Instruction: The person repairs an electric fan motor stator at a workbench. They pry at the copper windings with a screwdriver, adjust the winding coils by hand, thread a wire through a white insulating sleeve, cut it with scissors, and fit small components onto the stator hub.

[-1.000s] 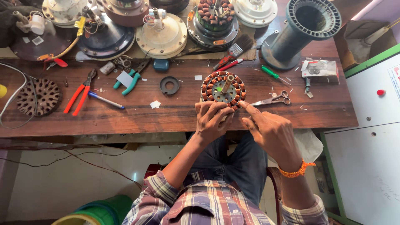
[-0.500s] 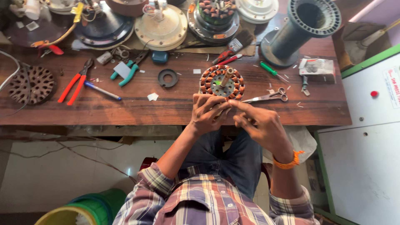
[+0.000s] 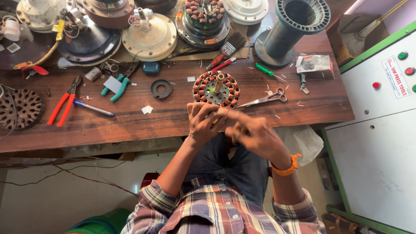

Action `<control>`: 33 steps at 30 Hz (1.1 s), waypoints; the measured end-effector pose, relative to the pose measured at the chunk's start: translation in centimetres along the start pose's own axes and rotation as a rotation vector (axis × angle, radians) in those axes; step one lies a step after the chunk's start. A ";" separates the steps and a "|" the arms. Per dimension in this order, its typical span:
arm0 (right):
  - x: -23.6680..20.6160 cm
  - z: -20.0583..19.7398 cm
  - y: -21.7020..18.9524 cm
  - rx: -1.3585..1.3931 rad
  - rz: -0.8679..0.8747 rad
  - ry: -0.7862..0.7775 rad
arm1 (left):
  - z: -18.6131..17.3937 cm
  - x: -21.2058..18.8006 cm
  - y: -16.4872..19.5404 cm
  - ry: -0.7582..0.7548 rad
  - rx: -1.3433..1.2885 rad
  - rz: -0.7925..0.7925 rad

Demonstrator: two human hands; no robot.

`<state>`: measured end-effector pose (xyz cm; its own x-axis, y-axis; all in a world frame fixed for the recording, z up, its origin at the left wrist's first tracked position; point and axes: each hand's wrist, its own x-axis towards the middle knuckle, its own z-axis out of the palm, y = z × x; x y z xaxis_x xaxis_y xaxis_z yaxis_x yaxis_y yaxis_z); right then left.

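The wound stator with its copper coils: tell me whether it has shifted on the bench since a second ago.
No. The stator keeps its place left of the scissors and right of the black ring; only the camera's view moved.

light: bright, even daylight is falling on the table | shadows: soft, short ones are lying under the tools | blur: the right hand is smearing with motion, the left hand beside it is staying sharper | edges: lines are bowing outward
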<state>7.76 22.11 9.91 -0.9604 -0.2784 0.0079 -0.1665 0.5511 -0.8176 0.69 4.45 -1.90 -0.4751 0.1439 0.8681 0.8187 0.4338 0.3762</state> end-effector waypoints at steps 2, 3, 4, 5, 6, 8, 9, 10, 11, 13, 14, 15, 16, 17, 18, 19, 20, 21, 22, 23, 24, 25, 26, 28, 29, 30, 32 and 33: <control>0.5 -0.1 -0.1 -0.254 0.009 0.195 | 0.1 -0.1 0.0 0.003 -0.014 -0.011; 0.7 -0.2 -0.2 -0.384 0.018 0.296 | 0.1 -0.1 -0.1 0.002 -0.021 -0.018; 0.6 -0.3 -0.3 -0.472 0.135 0.213 | 0.1 -0.2 -0.1 0.001 -0.035 -0.027; 0.5 -0.5 -0.3 -0.561 0.258 0.130 | 0.1 -0.3 -0.2 0.010 -0.020 -0.019; 0.2 -0.6 -0.4 -0.646 0.395 0.051 | -0.1 -0.5 -0.4 0.016 -0.015 -0.010; -0.7 -0.5 -0.5 -0.513 0.354 -0.184 | -0.3 -1.0 -0.7 -0.008 -0.005 -0.002; -1.4 -0.4 -0.5 -0.350 0.162 -0.213 | -0.4 -1.2 -1.0 -0.030 0.020 0.002; -1.9 0.0 -0.6 -0.194 -0.045 -0.226 | -0.6 -1.4 -1.2 -0.043 0.030 0.009; -1.8 0.2 -0.4 -0.133 -0.039 -0.290 | -0.6 -1.7 -1.4 -0.059 0.050 0.015; -1.4 0.8 0.1 -0.042 -0.039 -0.304 | -0.5 -2.2 -1.6 -0.021 0.001 -0.021; -1.0 1.1 0.4 -0.022 -0.044 -0.252 | -0.6 -2.4 -1.6 0.000 -0.007 -0.041; -0.8 1.2 0.7 -0.010 -0.060 -0.204 | -0.6 -2.5 -1.7 -0.006 -0.033 -0.044; -0.7 1.2 0.9 -0.063 -0.069 -0.077 | -0.6 -2.5 -1.8 -0.008 -0.056 -0.045; -0.6 1.1 1.1 -0.117 -0.078 0.048 | -0.6 -2.4 -1.8 -0.008 -0.078 -0.048; -0.5 1.1 1.1 -0.172 -0.084 0.170 | -0.6 -2.3 -1.9 -0.003 -0.072 -0.048; -0.4 1.1 1.1 -0.250 -0.076 0.214 | -0.7 -2.2 -1.9 0.001 -0.065 -0.053; -0.5 1.1 1.0 -0.327 -0.065 0.257 | -0.6 -2.0 -1.9 0.003 -0.059 -0.058; -0.6 1.0 0.9 -0.405 -0.052 0.303 | -0.7 -1.7 -1.9 0.010 -0.048 -0.035; -0.7 1.1 0.8 -0.431 0.036 0.280 | -0.7 -1.5 -1.9 0.017 -0.037 -0.014; -0.9 1.1 0.7 -0.455 0.123 0.254 | -0.7 -1.3 -1.9 0.025 -0.025 0.004; -1.1 1.2 0.7 -0.476 0.208 0.220 | -0.7 -1.2 -1.8 0.016 -0.013 0.030; -1.4 1.2 0.8 -0.467 0.224 0.149 | -0.7 -1.1 -1.7 0.007 0.009 0.049; -1.8 1.1 1.0 -0.449 0.230 0.059 | -1.0 -1.1 -1.6 -0.009 0.048 0.058; -2.5 1.3 1.3 -0.247 0.122 -0.126 | -1.1 -1.3 -1.3 -0.068 -0.006 0.018; -2.7 1.3 1.6 -0.070 0.025 -0.204 | -1.0 -1.3 -1.2 -0.017 0.010 0.065; -2.9 1.2 1.7 0.035 -0.102 -0.175 | -0.9 -1.3 -1.1 -0.002 0.038 0.101; -2.9 0.9 1.9 0.059 -0.247 -0.024 | -0.8 -1.3 -1.0 -0.022 0.044 0.084; -2.8 0.6 2.0 -0.032 -0.276 0.097 | -0.7 -1.2 -0.9 -0.013 0.048 0.095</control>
<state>10.29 23.48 7.91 -0.8944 -0.3456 0.2838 -0.4300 0.4903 -0.7581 0.75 3.30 -3.07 -0.4006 0.1973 0.8948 0.8437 0.4601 0.2763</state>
